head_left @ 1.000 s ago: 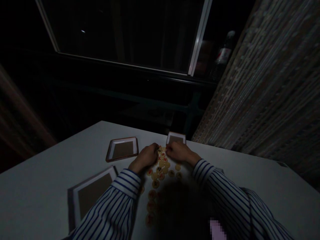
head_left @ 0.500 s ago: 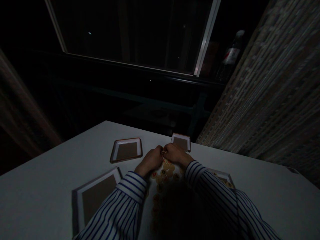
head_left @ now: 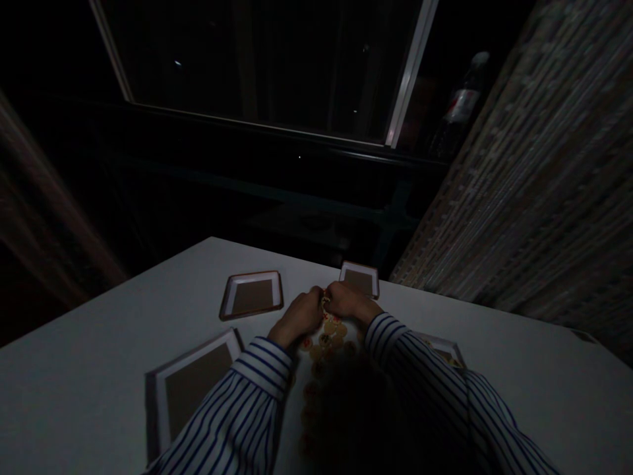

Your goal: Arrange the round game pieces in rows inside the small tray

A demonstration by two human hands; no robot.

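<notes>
Several round tan game discs [head_left: 327, 338] with red or dark marks lie in a heap on a pale table [head_left: 99, 369]. My left hand [head_left: 298, 318] rests curled over the heap's far left end, fingers bent onto the discs. My right hand [head_left: 349, 301] is curled at the heap's far right end, fingertips meeting the left hand's over a disc [head_left: 325, 300]. What each hand grips is too dark to make out. Both arms wear blue-striped sleeves.
Shallow square trays with brown insides lie around: one at the back left [head_left: 252, 294], a small one behind my right hand [head_left: 360, 280], a large one near left [head_left: 194, 382], another by my right sleeve [head_left: 442, 348]. A dark window, a bottle [head_left: 459, 102], a brick wall [head_left: 534, 191].
My two hands have drawn together over the far end of the heap, fingertips now touching. The view has shifted slightly, so the trays sit a little further right.
</notes>
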